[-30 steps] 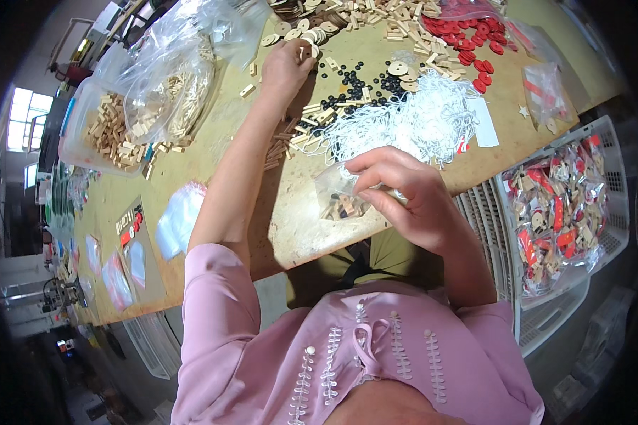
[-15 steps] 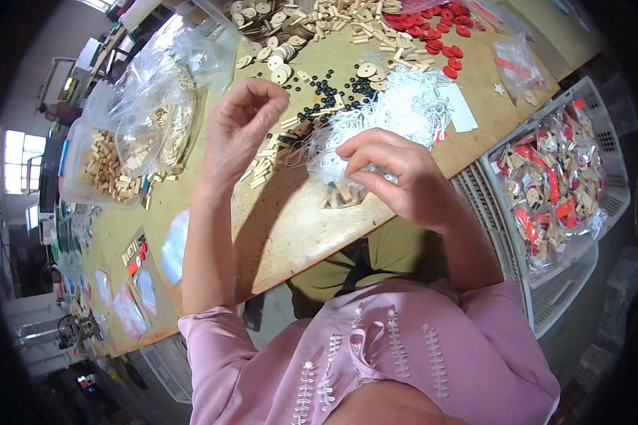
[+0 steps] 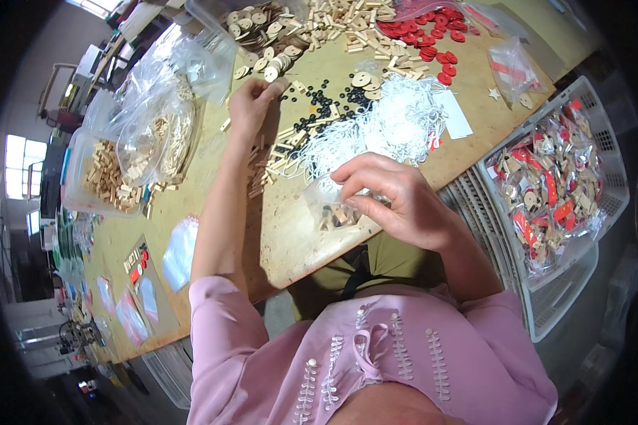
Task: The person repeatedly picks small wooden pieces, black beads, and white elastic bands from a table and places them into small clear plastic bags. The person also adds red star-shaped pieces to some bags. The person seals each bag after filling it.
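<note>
My left hand (image 3: 254, 106) reaches to the far side of the table. Its fingertips are pinched at a round pale wooden disc (image 3: 283, 82), partly hidden by them, at the near edge of the disc pile (image 3: 280, 62). Nearer to me, the curled fingers of my right hand (image 3: 404, 202) grip the top of a small clear plastic bag (image 3: 326, 205). Wooden pieces and dark bits show inside this bag, which rests by the table's front edge. Just beyond it lies a tangled heap of white string (image 3: 397, 117).
Black beads (image 3: 326, 106), wooden sticks (image 3: 283, 149) and red discs (image 3: 439, 32) spread over the table (image 3: 290, 234). A tub of wooden blocks (image 3: 106, 202) stands left. Right is a white crate (image 3: 606, 205) of filled bags. Flat plastic bags (image 3: 181, 251) lie at left.
My left hand has moved away from me, from above the table down to the wooden discs. My right hand stays at the bag, slightly nearer to me.
</note>
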The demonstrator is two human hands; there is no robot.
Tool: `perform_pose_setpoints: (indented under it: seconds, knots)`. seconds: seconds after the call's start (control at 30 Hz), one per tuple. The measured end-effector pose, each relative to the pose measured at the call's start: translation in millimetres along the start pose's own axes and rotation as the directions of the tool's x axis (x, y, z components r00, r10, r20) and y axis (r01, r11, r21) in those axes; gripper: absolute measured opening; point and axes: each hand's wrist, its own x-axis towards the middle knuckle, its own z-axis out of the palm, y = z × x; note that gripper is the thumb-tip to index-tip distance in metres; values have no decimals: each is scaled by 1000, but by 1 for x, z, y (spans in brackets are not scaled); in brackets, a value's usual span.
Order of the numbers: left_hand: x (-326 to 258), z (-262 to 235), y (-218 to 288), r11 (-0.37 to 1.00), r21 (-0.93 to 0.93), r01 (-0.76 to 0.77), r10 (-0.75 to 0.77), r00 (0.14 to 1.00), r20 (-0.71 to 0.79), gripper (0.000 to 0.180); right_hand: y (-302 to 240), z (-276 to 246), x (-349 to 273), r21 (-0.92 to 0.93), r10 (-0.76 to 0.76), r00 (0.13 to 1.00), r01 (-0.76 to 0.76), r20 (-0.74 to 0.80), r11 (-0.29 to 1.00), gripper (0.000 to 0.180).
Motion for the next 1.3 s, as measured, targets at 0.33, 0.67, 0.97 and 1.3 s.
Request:
perform_pose_setpoints:
  seconds: [0.33, 0.67, 0.97, 1.3]
  knots:
    - [-103, -57, 99, 854, -491, -173, 274, 951, 140, 27, 8, -15, 7, 22, 5, 1000, -4, -17, 1000, 6]
    - [-99, -21, 148, 894, -223, -389, 440, 859, 263, 14, 1, -23, -13, 15, 14, 999, -14, -42, 1000, 9]
    - [87, 112, 80, 850, 135, -508, 457, 841, 290, 72, -5, -22, -26, 141, 55, 998, -53, -12, 989, 12]
    - [71, 96, 82, 904, 91, -417, 369, 871, 324, 39, 9, -28, -27, 148, 102, 995, -99, -13, 984, 12]
